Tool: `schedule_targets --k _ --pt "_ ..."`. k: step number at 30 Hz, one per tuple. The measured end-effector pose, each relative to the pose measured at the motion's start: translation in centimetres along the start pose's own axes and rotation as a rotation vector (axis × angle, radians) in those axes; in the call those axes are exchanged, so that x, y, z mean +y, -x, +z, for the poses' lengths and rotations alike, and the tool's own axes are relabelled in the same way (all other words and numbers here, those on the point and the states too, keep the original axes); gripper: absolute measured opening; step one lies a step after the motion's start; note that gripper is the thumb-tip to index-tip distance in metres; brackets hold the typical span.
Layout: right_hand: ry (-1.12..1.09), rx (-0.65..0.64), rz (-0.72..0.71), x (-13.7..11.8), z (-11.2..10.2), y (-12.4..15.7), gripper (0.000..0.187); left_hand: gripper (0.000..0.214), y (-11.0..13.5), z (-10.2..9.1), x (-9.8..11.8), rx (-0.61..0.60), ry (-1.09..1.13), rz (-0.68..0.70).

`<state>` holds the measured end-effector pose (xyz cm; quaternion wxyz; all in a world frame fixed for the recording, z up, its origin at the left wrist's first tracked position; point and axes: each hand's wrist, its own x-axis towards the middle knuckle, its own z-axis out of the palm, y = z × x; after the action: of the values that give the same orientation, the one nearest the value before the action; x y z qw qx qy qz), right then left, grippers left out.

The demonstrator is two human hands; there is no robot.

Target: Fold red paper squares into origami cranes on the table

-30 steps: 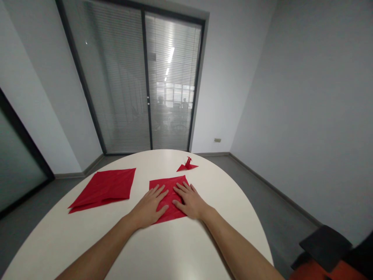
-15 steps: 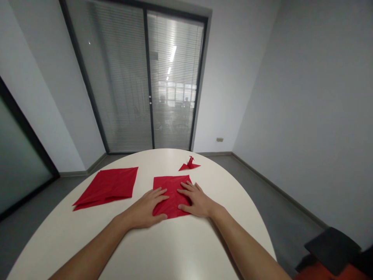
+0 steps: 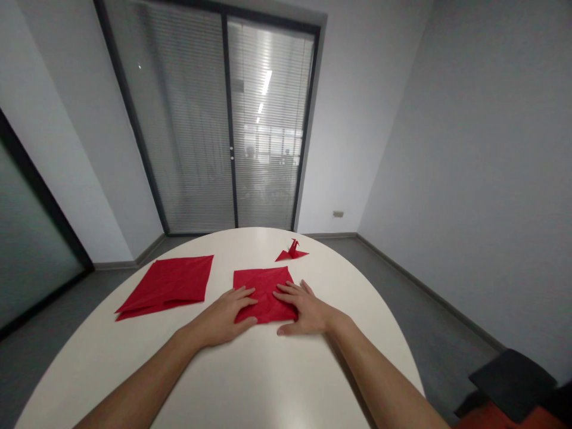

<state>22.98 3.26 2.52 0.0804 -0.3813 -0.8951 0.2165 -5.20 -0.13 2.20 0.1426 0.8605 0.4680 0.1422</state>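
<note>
A creased square of red paper (image 3: 264, 292) lies flat on the white table between my hands. My left hand (image 3: 230, 316) rests at its left side, fingers spread over the lower left part. At the right edge, my right hand (image 3: 308, 310) is spread too. Its fingertips touch the paper, while its thumb lies on the tabletop just below the near edge. Neither hand grips anything. Behind the paper, a little to the right, stands a folded red paper crane (image 3: 292, 251).
A larger stack of red paper sheets (image 3: 172, 283) lies on the left of the round white table (image 3: 250, 381). Beyond the table are a glass door with blinds (image 3: 270, 149) and grey walls. A black and orange chair (image 3: 512, 381) stands at the lower right.
The red paper has shifted slightly away from me between my hands. My right thumb has come off the paper onto the table. My left hand has barely moved.
</note>
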Motion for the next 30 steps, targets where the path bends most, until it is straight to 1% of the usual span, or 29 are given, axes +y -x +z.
schedule_targets --k 2,7,9,11,14,16,17,20,23,24,26,28,30 --pt "-0.005 0.018 -0.013 0.1 -0.1 0.0 0.086 0.058 0.1 -0.3 0.0 -0.024 0.021 -0.005" --pt "-0.054 0.070 -0.048 0.6 -0.7 0.3 0.050 0.078 0.6 -1.5 0.1 -0.151 0.055 -0.026" --pt "-0.092 0.085 -0.061 0.7 -1.0 0.4 0.039 0.078 0.7 -1.8 -0.1 -0.163 0.080 -0.025" --pt "-0.138 0.098 -0.082 0.7 -1.3 0.5 0.033 0.072 0.8 -1.7 -0.5 -0.134 0.107 -0.013" --pt "-0.218 0.118 -0.100 0.7 -1.7 0.7 0.031 0.048 0.5 -1.4 -1.1 -0.046 0.159 -0.011" --pt "-0.278 0.126 -0.072 0.9 -1.9 1.0 0.035 0.032 0.3 -1.2 -1.3 0.007 0.217 -0.034" --pt "-0.312 0.127 -0.046 1.0 -2.1 1.1 0.039 0.028 0.1 -1.2 -1.3 0.027 0.254 -0.056" --pt "-0.424 0.135 0.016 1.3 -2.3 1.4 0.048 0.034 -0.2 -1.2 -1.3 0.090 0.358 -0.153" --pt "-0.499 0.146 -0.003 1.4 -2.1 1.3 0.046 0.041 -0.5 -1.0 -1.4 0.179 0.412 -0.258" --pt "-0.508 0.152 -0.014 1.3 -1.9 1.1 0.044 0.042 -0.7 -0.8 -1.5 0.205 0.432 -0.269" --pt "-0.509 0.198 -0.013 1.3 -1.4 0.7 0.042 0.041 -1.0 -0.2 -1.8 0.248 0.495 -0.247" --pt "-0.496 0.279 0.021 1.3 -0.8 0.2 0.042 0.040 -1.3 0.5 -2.2 0.291 0.557 -0.224" --pt "-0.475 0.333 0.075 1.4 -0.3 -0.2 0.041 0.046 -1.6 1.3 -2.5 0.345 0.569 -0.264"
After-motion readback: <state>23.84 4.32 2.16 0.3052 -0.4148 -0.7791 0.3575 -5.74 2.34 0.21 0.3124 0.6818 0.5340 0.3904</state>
